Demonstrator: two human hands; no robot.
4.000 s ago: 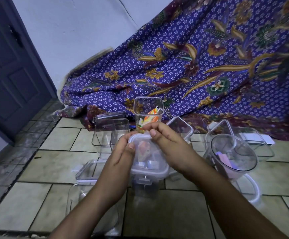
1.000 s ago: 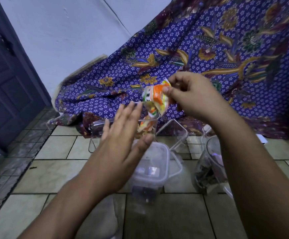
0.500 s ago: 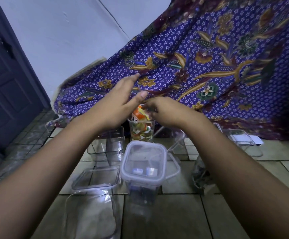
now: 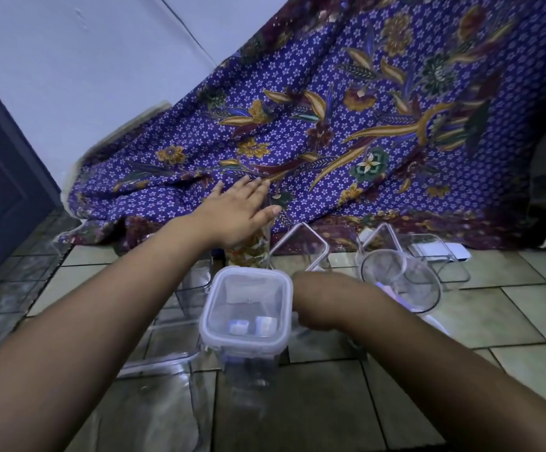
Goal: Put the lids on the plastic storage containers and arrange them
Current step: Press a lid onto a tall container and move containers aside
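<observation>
1. Clear plastic containers crowd the centre of the beige tiled floor (image 4: 525, 308); a tall square clear container with a snapped-on lid (image 4: 244, 308) stands in the middle.
2. At 12 o'clock, the left hand (image 4: 237, 213), fingers spread, covers a clear container of colourful packets (image 4: 248, 251).
3. At 3 o'clock, a round clear tub lying tilted (image 4: 402, 282) blocks the way.
4. A purple floral batik cloth (image 4: 346, 125) closes the far side.
5. Bare tiles lie free at 5 o'clock.

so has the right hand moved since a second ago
Yes. The right hand has dropped from up against the purple cloth to floor level, just right of the lidded container.
</observation>
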